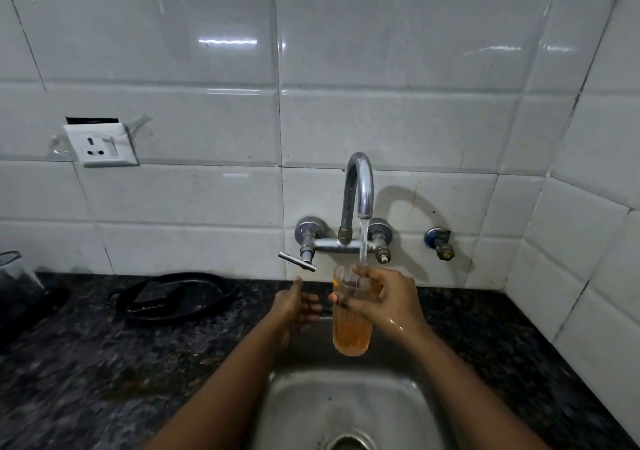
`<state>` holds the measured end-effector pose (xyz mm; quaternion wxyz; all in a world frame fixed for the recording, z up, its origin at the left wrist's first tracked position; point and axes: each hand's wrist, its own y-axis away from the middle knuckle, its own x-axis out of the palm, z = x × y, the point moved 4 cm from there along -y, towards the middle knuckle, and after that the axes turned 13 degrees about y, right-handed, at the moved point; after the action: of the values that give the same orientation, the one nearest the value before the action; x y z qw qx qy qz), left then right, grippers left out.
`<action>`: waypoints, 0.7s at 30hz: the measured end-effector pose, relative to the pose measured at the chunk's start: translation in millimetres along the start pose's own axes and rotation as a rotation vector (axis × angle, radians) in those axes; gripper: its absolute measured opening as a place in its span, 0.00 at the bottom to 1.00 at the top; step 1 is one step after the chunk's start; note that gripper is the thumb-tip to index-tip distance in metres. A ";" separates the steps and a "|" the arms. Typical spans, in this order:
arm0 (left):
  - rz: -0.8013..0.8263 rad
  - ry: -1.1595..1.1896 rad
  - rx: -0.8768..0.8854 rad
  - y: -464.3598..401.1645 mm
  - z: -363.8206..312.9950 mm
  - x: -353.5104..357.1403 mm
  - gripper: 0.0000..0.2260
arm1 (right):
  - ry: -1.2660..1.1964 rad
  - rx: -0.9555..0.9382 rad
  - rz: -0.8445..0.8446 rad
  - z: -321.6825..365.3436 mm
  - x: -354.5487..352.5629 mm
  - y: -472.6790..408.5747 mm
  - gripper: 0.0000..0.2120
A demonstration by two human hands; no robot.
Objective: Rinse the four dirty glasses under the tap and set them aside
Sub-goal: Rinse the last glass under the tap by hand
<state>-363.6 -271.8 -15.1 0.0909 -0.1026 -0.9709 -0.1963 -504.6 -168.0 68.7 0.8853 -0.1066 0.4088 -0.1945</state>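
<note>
right hand point(388, 300) grips glass point(351, 325) of orange liquid under running tap point(360, 186), left hand point(298, 305) loosely spread beside it

We see a domestic kitchen, viewed at its washing-up corner. A wall of glossy white tiles point(207, 51) fills the upper frame and turns a corner at the right. At centre a chrome wall-mounted tap point(358, 186) runs water above a small stainless-steel sink point(311, 411) at the bottom centre, set into a dark speckled stone counter point(86, 363). At the left we note a wall socket point(102, 144) and, below it, a black pan point(173, 295) resting on the counter.
</note>
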 end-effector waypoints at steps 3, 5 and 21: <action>0.039 -0.057 -0.065 12.0 20.4 -4.1 0.21 | -0.036 0.014 0.047 -3.4 5.8 3.9 0.24; 0.066 -0.104 -0.087 19.9 29.7 -2.4 0.19 | -0.052 0.021 0.056 -5.7 8.7 7.7 0.21; 0.363 0.036 0.023 43.8 45.7 28.9 0.15 | -0.357 0.229 -0.046 -25.3 13.2 18.0 0.43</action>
<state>-387.3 -209.3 -34.5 0.1434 -0.2719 -0.9367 -0.1674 -511.6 -158.2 37.2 0.9453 -0.0474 0.2182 -0.2376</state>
